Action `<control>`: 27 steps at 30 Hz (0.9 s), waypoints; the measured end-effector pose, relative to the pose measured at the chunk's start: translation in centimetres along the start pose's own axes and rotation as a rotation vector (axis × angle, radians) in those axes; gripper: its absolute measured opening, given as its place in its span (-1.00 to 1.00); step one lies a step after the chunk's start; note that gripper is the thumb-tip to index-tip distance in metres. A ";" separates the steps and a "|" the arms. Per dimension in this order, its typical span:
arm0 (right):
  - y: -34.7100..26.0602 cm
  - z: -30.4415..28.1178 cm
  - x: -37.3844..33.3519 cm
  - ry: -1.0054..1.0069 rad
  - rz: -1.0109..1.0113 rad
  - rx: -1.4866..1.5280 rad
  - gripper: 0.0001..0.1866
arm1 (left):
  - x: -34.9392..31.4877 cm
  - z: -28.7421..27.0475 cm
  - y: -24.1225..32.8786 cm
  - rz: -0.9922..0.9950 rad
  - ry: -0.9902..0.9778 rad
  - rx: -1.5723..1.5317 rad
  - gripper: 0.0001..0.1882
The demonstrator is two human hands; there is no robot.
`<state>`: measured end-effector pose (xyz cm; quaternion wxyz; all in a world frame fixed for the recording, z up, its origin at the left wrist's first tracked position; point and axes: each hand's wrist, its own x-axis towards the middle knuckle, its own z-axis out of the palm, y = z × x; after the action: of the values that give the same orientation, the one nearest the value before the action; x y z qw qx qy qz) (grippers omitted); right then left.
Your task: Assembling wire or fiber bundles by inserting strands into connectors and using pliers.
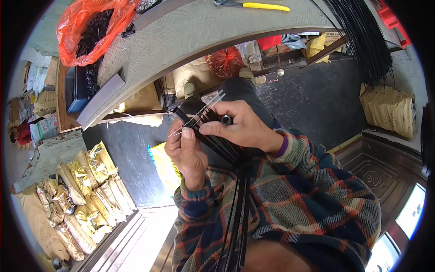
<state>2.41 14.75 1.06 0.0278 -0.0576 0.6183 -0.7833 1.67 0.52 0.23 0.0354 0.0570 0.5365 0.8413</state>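
My left hand (185, 156) is closed in front of my lap, its thumb and fingers pinching thin pale strands beside a short black tube (182, 116). Close by on the right, my right hand (240, 124) is closed around a bunch of thin black strands (209, 114). A black round tube end (226, 119) pokes out between its fingers. Narrow clear strips (218, 97) stick up past the right fingertips. More black strands run down from both hands across my lap and checked jacket. The fingers partly hide where strands and tubes meet.
A curved worktop (181, 34) lies ahead, with yellow-handled pliers (265, 6) and a thick bundle of black strands (362, 41) hanging over its edge. An orange bag (68, 34) of small black parts sits at left. Packed sacks (86, 195) line the left floor; another sack (387, 111) stands right.
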 end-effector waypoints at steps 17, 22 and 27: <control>-5.9 -6.9 5.7 0.272 -0.734 -0.374 -0.49 | 0.2 4.3 -0.8 -0.265 -0.030 -0.453 -0.72; -9.1 -4.5 7.3 -0.441 0.164 -0.432 -0.75 | -0.4 3.8 -1.5 -0.275 -0.021 -0.515 -0.73; -8.7 -4.1 7.2 -0.472 0.196 -0.391 -0.61 | -0.9 4.1 -0.5 -0.241 0.071 -0.425 -0.84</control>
<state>-4.97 19.94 9.02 0.2342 -0.1820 0.7362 -0.6083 3.06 4.25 1.45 0.1279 -0.0460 0.3511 0.9264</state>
